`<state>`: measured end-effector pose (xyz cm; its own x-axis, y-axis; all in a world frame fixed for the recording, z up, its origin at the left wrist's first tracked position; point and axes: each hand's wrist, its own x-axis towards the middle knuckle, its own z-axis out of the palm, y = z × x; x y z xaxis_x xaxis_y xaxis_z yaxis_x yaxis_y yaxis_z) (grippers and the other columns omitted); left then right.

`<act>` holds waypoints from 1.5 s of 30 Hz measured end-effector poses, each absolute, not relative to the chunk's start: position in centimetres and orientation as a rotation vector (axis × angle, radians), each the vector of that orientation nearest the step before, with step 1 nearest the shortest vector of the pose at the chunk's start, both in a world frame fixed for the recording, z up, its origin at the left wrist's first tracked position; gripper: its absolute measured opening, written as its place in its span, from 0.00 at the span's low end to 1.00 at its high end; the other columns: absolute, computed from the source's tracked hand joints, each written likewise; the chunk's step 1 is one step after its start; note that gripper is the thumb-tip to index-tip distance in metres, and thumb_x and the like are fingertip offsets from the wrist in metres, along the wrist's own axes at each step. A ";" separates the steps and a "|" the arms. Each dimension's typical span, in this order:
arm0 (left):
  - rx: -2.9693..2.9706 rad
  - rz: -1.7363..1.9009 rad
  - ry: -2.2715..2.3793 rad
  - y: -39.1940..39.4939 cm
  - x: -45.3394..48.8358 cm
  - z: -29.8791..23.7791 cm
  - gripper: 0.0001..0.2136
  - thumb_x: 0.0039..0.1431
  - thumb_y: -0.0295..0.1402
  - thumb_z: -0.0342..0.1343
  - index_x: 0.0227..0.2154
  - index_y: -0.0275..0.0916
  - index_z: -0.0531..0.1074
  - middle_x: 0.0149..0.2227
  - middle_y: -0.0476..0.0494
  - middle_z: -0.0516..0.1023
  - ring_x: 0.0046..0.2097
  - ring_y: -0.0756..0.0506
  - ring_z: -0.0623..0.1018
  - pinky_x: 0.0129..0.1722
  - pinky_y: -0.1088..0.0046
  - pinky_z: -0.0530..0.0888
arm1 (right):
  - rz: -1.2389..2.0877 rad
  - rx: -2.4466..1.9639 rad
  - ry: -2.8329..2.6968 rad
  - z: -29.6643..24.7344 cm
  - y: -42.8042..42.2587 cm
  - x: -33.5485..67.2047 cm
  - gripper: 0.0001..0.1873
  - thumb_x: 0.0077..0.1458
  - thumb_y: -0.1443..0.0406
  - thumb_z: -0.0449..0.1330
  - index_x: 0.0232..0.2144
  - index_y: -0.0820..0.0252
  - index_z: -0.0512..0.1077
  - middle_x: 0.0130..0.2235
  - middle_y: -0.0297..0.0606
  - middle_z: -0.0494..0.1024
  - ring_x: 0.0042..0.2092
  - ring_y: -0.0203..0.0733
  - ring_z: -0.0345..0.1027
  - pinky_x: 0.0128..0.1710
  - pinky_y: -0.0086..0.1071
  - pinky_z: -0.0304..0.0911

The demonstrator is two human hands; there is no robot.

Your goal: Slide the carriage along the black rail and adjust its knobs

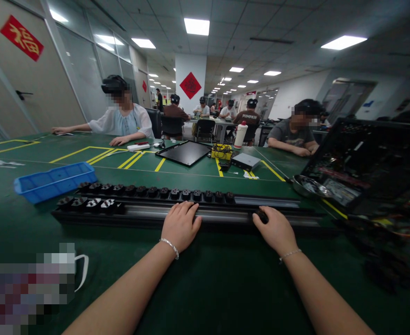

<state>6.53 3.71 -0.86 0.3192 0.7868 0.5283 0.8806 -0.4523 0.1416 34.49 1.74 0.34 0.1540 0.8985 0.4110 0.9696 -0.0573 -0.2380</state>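
Two long black channels, the front rail (145,213) and the back rail (264,201), lie side by side across the green table. Small black socket-like modules (175,193) sit in a row along the back rail. At its left end the front rail holds several more, among them a module with a white face (108,204). My left hand (180,227) rests over the middle of the front rail, fingers stretched out and holding nothing visible. Farther right, my right hand (276,229) grips a small black module (261,216) between thumb and fingers at the front rail.
A blue plastic bin (56,180) stands behind the rails' left end. At right are a metal bowl (309,186) and a large open black case (368,158). A flat black panel (184,152), grey box (246,161) and bottle (240,135) lie beyond. Co-workers sit across the table.
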 end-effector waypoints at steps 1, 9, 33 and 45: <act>-2.407 -0.812 -1.537 3.7 6.5 -0.9 0.18 0.60 0.40 0.42 0.49 0.40 0.68 0.51 0.41 0.71 0.54 0.42 0.68 0.56 0.59 0.62 | -0.224 -1.989 -1.765 0.3 1.7 34.4 0.21 0.52 0.56 0.50 0.42 0.65 0.70 0.46 0.46 0.73 0.48 0.46 0.65 0.49 0.37 0.57; -2.385 -0.814 -1.535 3.6 6.6 -0.7 0.18 0.60 0.39 0.44 0.48 0.41 0.69 0.50 0.42 0.72 0.53 0.42 0.69 0.55 0.60 0.63 | -0.299 -2.068 -1.731 0.2 1.9 34.2 0.17 0.52 0.56 0.50 0.36 0.59 0.71 0.42 0.41 0.74 0.43 0.45 0.67 0.39 0.34 0.59; -2.391 -0.769 -1.556 3.7 6.6 -0.7 0.19 0.60 0.40 0.42 0.50 0.39 0.68 0.51 0.43 0.71 0.54 0.43 0.68 0.56 0.60 0.62 | -0.201 -2.080 -1.673 0.5 2.0 34.2 0.18 0.51 0.58 0.50 0.39 0.60 0.71 0.43 0.43 0.74 0.45 0.46 0.66 0.39 0.35 0.61; -2.366 -0.805 -1.523 3.7 6.5 -1.0 0.18 0.60 0.40 0.44 0.49 0.41 0.68 0.50 0.43 0.72 0.53 0.43 0.69 0.55 0.60 0.63 | -0.340 -2.010 -1.760 -0.2 2.4 35.2 0.13 0.50 0.56 0.51 0.28 0.58 0.70 0.37 0.41 0.74 0.44 0.46 0.65 0.42 0.35 0.59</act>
<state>6.50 3.74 -1.01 0.3149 0.7728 0.5510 0.8904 -0.4416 0.1105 35.19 2.37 -0.25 0.1576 0.8727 0.4622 0.9820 -0.0890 -0.1668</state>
